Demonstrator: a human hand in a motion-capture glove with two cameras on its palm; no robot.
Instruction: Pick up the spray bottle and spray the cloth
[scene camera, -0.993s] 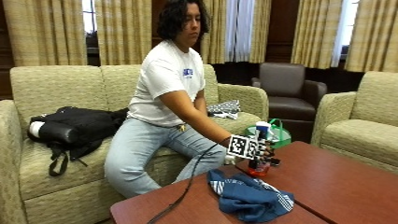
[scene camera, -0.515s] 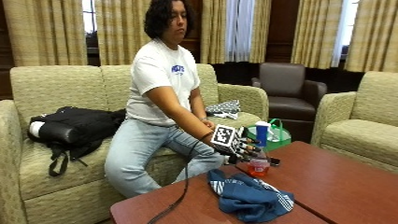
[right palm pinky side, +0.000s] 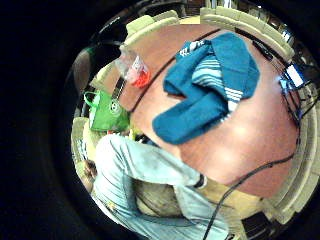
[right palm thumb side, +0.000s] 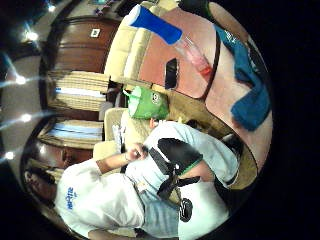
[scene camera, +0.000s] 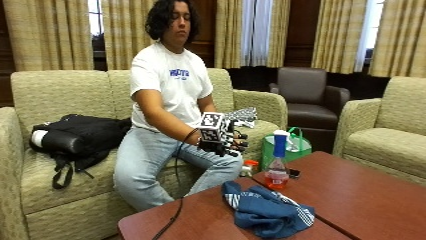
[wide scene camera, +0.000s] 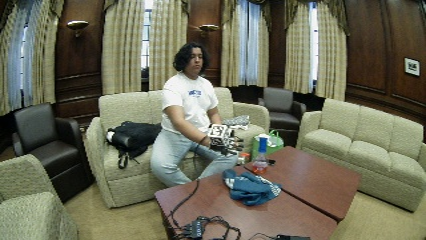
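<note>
The gloved right hand (scene camera: 223, 141) has lifted back off the spray bottle (scene camera: 277, 165), fingers loosely curled and empty, leaving it upright just beyond the crumpled blue cloth (scene camera: 266, 211); light, slick plastic, best gripped at the neck.

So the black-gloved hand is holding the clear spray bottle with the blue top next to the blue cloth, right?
Not quite. The black-gloved right hand holds nothing; it is above the person's lap, apart from the clear spray bottle with the blue top, which stands alone on the wooden table beside the blue cloth. The outside view shows this.
</note>
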